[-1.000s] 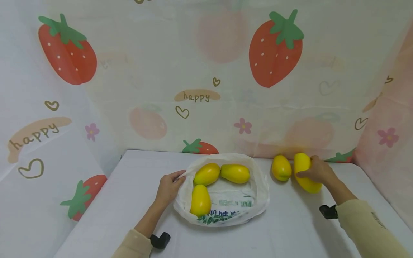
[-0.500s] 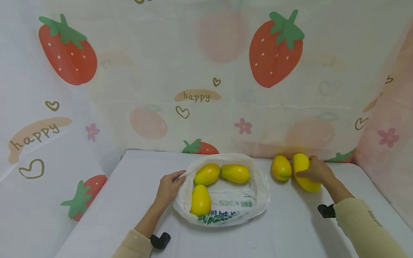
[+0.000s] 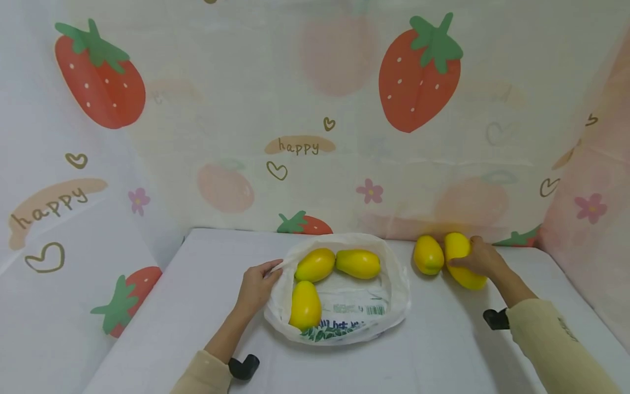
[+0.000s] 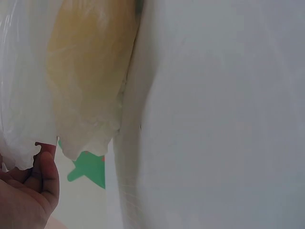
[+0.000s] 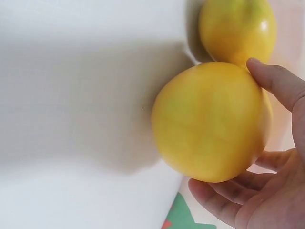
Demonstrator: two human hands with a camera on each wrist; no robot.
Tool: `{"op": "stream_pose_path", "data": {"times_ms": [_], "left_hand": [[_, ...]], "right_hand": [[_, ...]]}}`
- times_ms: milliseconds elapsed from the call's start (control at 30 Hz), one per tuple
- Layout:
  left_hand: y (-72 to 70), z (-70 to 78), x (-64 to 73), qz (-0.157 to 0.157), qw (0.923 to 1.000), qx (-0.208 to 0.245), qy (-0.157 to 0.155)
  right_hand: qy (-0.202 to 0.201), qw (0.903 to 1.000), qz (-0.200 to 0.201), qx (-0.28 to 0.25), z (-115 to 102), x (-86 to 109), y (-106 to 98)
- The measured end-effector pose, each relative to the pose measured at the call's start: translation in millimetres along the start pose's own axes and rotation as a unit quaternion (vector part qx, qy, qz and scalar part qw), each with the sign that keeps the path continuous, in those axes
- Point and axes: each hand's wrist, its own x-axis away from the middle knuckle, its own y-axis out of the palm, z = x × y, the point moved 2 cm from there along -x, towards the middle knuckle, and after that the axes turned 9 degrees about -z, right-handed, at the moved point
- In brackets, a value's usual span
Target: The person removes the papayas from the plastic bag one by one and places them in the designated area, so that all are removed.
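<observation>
A white plastic bag stands on the table with its mouth spread wide. Its left rim is pinched by my left hand, with the thumb and fingers on the plastic. Inside lie three yellow papayas, one at the back left, another papaya at the back right and a papaya at the front left. To the right of the bag, my right hand grips a large yellow papaya, thumb on one side and fingers on the other. Beside it sits another papaya.
The white table ends at a strawberry-printed curtain just behind the papayas. Printed cloth also encloses the left and right sides. Black wrist mounts show on both forearms.
My right hand and its papaya have shifted slightly left, nearer the neighbouring papaya. The left hand keeps its hold on the bag's rim.
</observation>
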Motion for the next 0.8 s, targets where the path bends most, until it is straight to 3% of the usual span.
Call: {"op": "stream_pose_path", "data": {"times_ms": [800], "left_hand": [[0.1, 3.2, 0.6, -0.001, 1.0, 0.001, 0.0]], "right_hand": [[0.003, 0.9999, -0.006, 0.01, -3.4, 4.5, -4.8]]}}
